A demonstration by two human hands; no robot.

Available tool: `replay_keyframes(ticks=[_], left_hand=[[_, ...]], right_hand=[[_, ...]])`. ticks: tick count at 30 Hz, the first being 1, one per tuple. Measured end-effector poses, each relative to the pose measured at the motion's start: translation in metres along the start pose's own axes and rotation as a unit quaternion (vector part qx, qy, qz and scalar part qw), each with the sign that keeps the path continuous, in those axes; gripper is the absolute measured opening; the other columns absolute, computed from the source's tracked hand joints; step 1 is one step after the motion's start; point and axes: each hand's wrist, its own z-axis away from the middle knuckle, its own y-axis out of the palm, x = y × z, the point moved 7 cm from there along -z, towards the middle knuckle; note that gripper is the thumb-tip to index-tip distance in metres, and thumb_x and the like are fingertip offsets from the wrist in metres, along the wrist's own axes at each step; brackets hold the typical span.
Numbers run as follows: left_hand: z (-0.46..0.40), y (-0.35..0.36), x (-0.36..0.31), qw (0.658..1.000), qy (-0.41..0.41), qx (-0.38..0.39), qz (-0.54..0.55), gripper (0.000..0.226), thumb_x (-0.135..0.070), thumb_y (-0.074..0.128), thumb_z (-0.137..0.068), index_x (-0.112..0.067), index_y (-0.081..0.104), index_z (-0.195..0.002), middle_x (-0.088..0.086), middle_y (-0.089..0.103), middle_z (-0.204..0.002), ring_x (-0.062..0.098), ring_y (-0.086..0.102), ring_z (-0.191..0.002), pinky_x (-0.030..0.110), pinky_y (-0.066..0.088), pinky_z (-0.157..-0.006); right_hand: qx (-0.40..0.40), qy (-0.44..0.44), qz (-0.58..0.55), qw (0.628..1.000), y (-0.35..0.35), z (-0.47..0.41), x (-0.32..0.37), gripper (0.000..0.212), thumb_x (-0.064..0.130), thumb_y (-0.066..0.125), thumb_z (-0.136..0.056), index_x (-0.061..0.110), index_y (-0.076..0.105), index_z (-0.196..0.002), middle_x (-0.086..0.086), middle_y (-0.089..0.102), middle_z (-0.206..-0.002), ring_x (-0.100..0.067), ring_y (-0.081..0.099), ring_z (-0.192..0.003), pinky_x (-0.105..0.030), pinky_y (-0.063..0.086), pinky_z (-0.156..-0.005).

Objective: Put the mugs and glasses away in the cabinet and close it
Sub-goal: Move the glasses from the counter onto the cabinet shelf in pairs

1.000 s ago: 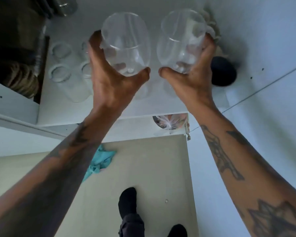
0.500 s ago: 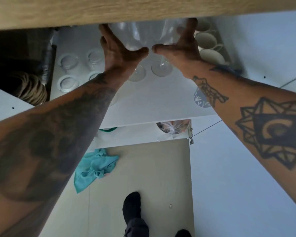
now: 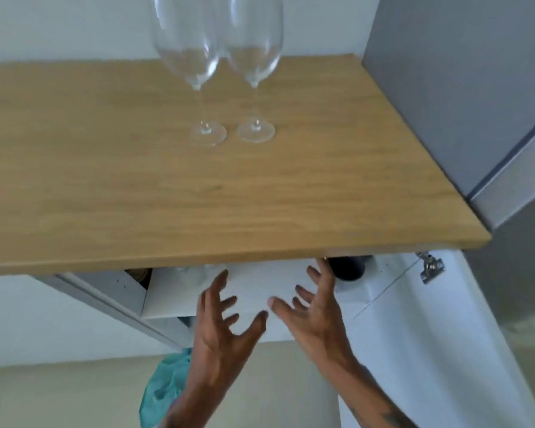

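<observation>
Fingers (image 3: 220, 282) of both the left hand (image 3: 220, 332) and right hand (image 3: 312, 316) are spread and empty below the bench (image 3: 105, 196), having let go of the glasses carried a moment ago, so two wine glasses (image 3: 229, 72) on top remain to shelve in the cabinet (image 3: 260, 288).

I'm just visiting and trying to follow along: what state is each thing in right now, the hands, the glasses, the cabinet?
Left hand: open, fingers spread, holding nothing.
Right hand: open, holding nothing.
Left wine glass: upright on the wooden counter, empty.
Right wine glass: upright beside it, empty.
Cabinet: open, white shelf showing.
Cabinet door: swung open, hinge visible.
Teal cloth: crumpled on the floor.
</observation>
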Motion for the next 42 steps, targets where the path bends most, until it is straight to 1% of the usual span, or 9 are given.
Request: replay_keyframes(ticks=[4,6,12,16,18,21,26,35,42], left_hand=[[0.041,-0.026,-0.055,0.997,-0.021,0.046,0.051,0.049,-0.044,0.083,-0.066,-0.061,0.067,-0.109,-0.003,0.067,-0.125,-0.001,0.072,-0.095,0.019,0.061,-0.075],[0.032,-0.054,-0.098,0.999,0.045,-0.012,0.013,0.056,-0.062,0.085,-0.052,-0.063,0.065,-0.104,-0.001,0.074,-0.103,0.002,0.074,-0.081,0.02,0.061,-0.066],[-0.074,-0.139,-0.227,0.964,0.218,-0.135,0.069,0.051,-0.049,0.076,-0.07,-0.042,0.061,-0.118,-0.008,0.067,-0.118,0.01,0.069,-0.1,0.016,0.057,-0.072],[-0.181,-0.156,-0.249,0.979,0.163,-0.125,0.005,0.096,-0.051,0.084,-0.068,-0.029,0.037,-0.148,-0.004,0.047,-0.142,0.013,0.055,-0.122,0.036,0.054,-0.095],[-0.226,-0.152,-0.244,0.992,0.105,-0.073,-0.022,0.117,-0.041,0.091,-0.068,-0.029,0.017,-0.158,0.006,0.033,-0.158,0.023,0.043,-0.14,0.048,0.045,-0.111],[-0.265,-0.135,-0.227,0.997,0.071,0.015,-0.005,0.133,-0.033,0.096,-0.062,-0.04,0.003,-0.158,0.009,0.031,-0.161,0.029,0.042,-0.144,0.048,0.041,-0.115],[-0.284,-0.122,-0.204,0.994,0.097,0.015,0.052,0.116,-0.034,0.097,-0.06,-0.039,0.024,-0.15,0.001,0.056,-0.133,0.019,0.067,-0.111,0.028,0.054,-0.078],[-0.233,-0.134,-0.223,0.989,0.119,-0.03,0.085,0.104,-0.036,0.096,-0.057,-0.04,0.035,-0.14,-0.005,0.062,-0.127,0.015,0.077,-0.092,0.04,0.063,-0.079],[-0.1,-0.151,-0.257,0.98,0.141,-0.02,0.139,0.102,-0.043,0.096,-0.047,-0.049,0.042,-0.134,-0.006,0.069,-0.122,0.012,0.079,-0.092,0.019,0.06,-0.062]], right_hand=[[0.048,-0.014,-0.054,0.997,-0.006,0.06,0.044,0.091,0.021,0.091,-0.068,0.056,0.036,-0.131,0.022,0.045,-0.143,-0.005,0.061,-0.116,-0.016,0.056,-0.085],[0.045,-0.043,-0.052,0.997,-0.016,0.062,0.085,0.081,0.023,0.092,-0.066,0.055,0.042,-0.121,0.025,0.05,-0.135,-0.002,0.067,-0.103,-0.014,0.057,-0.074],[-0.048,-0.243,0.061,0.967,-0.05,-0.003,0.243,0.08,0.034,0.084,-0.074,0.042,0.034,-0.137,0.015,0.049,-0.135,0.0,0.063,-0.102,-0.013,0.055,-0.076],[-0.071,-0.251,0.115,0.959,-0.04,-0.081,0.306,0.092,0.038,0.081,-0.078,0.027,0.023,-0.149,-0.002,0.04,-0.149,-0.019,0.056,-0.122,-0.034,0.053,-0.096],[-0.051,-0.236,0.15,0.959,-0.025,-0.116,0.316,0.102,0.041,0.08,-0.078,0.029,0.012,-0.153,-0.006,0.032,-0.154,-0.025,0.046,-0.134,-0.039,0.045,-0.105],[-0.029,-0.203,0.178,0.962,-0.003,-0.155,0.314,0.114,0.043,0.081,-0.074,0.035,0.0,-0.154,-0.007,0.027,-0.157,-0.025,0.036,-0.14,-0.027,0.035,-0.095],[-0.043,-0.218,0.103,0.97,0.015,-0.179,0.302,0.108,0.038,0.085,-0.068,0.038,0.013,-0.148,0.005,0.042,-0.141,-0.014,0.044,-0.122,-0.014,0.037,-0.085],[-0.092,-0.282,0.074,0.952,-0.001,-0.135,0.307,0.098,0.037,0.089,-0.065,0.037,0.025,-0.139,0.008,0.051,-0.126,-0.015,0.054,-0.114,-0.025,0.043,-0.084],[-0.081,-0.325,0.02,0.942,-0.048,-0.011,0.299,0.094,0.041,0.091,-0.062,0.047,0.031,-0.133,0.023,0.055,-0.125,0.008,0.061,-0.1,-0.029,0.056,-0.081]])
